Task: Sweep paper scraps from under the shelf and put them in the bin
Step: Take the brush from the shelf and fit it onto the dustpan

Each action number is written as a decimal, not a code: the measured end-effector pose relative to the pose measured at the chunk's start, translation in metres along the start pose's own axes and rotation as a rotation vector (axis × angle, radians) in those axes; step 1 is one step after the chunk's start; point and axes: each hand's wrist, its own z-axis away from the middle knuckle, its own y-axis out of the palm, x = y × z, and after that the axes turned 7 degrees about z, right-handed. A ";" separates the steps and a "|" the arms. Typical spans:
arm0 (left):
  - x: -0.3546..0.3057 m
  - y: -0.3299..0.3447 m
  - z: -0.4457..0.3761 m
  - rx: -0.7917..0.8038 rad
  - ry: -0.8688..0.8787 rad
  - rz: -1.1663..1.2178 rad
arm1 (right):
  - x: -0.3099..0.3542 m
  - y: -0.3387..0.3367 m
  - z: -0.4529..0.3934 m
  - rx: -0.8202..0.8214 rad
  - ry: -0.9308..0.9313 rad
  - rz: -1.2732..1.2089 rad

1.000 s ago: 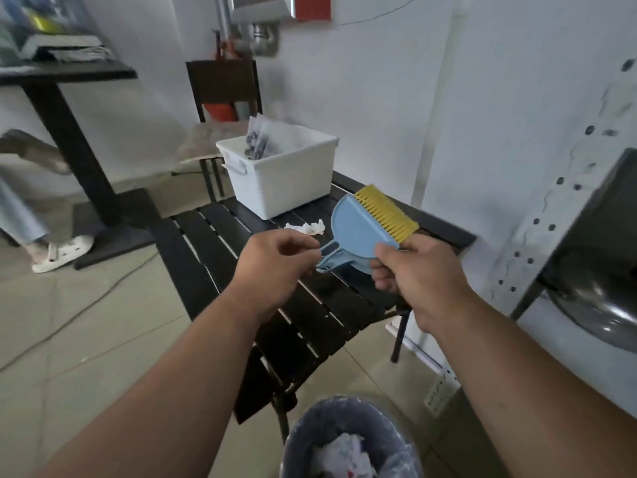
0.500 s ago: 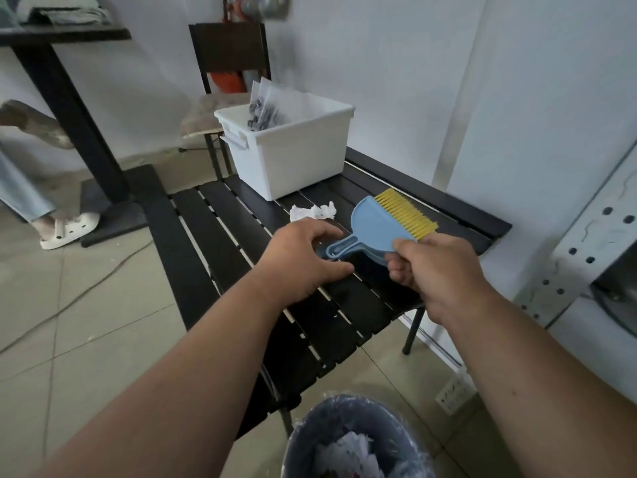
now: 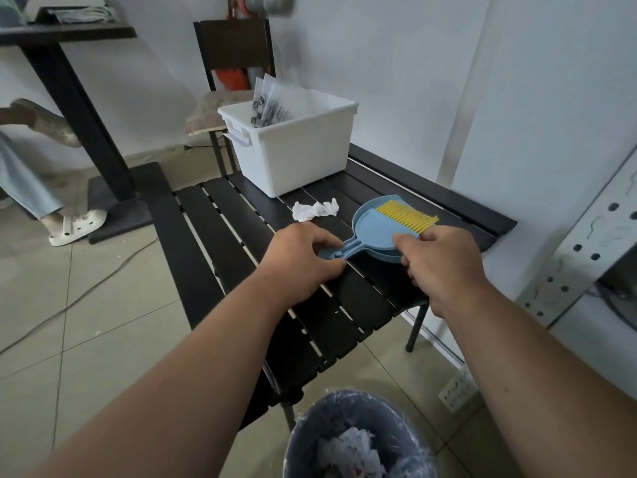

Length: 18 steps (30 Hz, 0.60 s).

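Note:
A light blue dustpan (image 3: 375,229) lies on the black slatted table (image 3: 220,215), with a yellow-bristled brush (image 3: 406,215) resting in it. My left hand (image 3: 303,260) pinches the dustpan's handle at its end. My right hand (image 3: 441,263) grips the brush by its back, its handle hidden under the fingers. A crumpled white paper scrap (image 3: 315,209) lies on the table just beyond my left hand. The grey bin (image 3: 303,439), lined with a bag and holding white paper scraps, stands on the floor at the bottom of the view.
A white plastic tub (image 3: 296,153) with packets sits at the table's far end. Behind it stands a dark chair (image 3: 234,46). A perforated metal shelf post (image 3: 586,243) rises at right. At left are a pedestal table (image 3: 79,108) and a seated person's leg (image 3: 27,191).
Both hands have lowered the dustpan and brush from mid-air down onto the table. The view has tipped downward and shows more of the bin.

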 end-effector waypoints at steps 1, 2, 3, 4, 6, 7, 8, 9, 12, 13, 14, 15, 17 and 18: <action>0.001 0.001 0.000 -0.002 0.008 -0.006 | -0.002 0.000 -0.001 -0.007 -0.002 0.020; 0.002 0.001 -0.001 -0.006 0.015 -0.008 | -0.003 -0.001 -0.002 -0.015 -0.001 0.037; 0.003 0.002 -0.001 -0.008 0.019 -0.007 | -0.004 -0.002 -0.002 -0.022 0.002 0.051; 0.003 0.002 -0.002 -0.009 0.022 -0.005 | -0.005 -0.004 -0.003 -0.029 0.005 0.063; 0.003 0.003 -0.002 0.000 0.026 -0.014 | -0.007 -0.005 -0.005 -0.039 0.004 0.092; 0.003 0.003 -0.002 0.005 0.031 -0.023 | -0.008 -0.006 -0.006 -0.046 0.000 0.107; 0.002 0.003 -0.002 0.008 0.034 -0.030 | -0.009 -0.007 -0.007 -0.055 -0.005 0.126; 0.002 0.003 -0.002 0.011 0.035 -0.032 | -0.010 -0.007 -0.008 -0.064 -0.014 0.148; 0.001 0.002 -0.001 0.004 0.037 -0.032 | -0.012 -0.008 -0.009 -0.075 -0.038 0.221; 0.001 0.002 0.000 0.000 0.039 -0.031 | -0.012 -0.009 -0.008 -0.078 -0.037 0.241; 0.000 0.002 0.000 -0.001 0.042 -0.029 | -0.012 -0.009 -0.008 -0.081 -0.038 0.265; 0.000 0.001 0.000 0.000 0.042 -0.027 | -0.012 -0.010 -0.008 -0.084 -0.052 0.302; 0.000 0.001 0.001 0.006 0.045 -0.036 | -0.009 -0.012 -0.005 -0.123 -0.118 0.405; 0.000 0.001 0.001 0.006 0.050 -0.040 | -0.007 -0.013 -0.002 -0.161 -0.163 0.449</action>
